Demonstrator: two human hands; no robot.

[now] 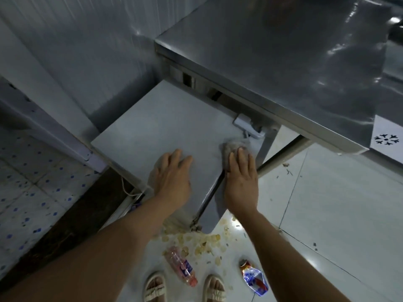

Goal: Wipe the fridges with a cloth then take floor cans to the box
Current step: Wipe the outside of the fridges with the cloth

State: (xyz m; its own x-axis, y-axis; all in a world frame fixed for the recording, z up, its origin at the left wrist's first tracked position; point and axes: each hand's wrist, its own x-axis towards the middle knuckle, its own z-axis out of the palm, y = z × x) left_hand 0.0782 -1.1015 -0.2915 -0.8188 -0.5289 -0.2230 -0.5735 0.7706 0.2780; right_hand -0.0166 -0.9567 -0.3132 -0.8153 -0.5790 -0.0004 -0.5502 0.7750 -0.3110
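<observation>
Your right hand (241,179) is lying flat, fingers straight and together, pressing a crumpled grey cloth (231,149) against the fridge lid (157,118) near its latch (248,126). Your left hand (172,177) is resting palm-down on the same lid, fingers slightly spread, holding nothing. The lid is looking smooth, pale grey and matte; beside it the steel worktop (272,57) is showing glossy reflections. On the white tiled floor (327,214), a crushed can (254,277) and a pink plastic bottle (181,267) are lying among scattered chips (202,243).
</observation>
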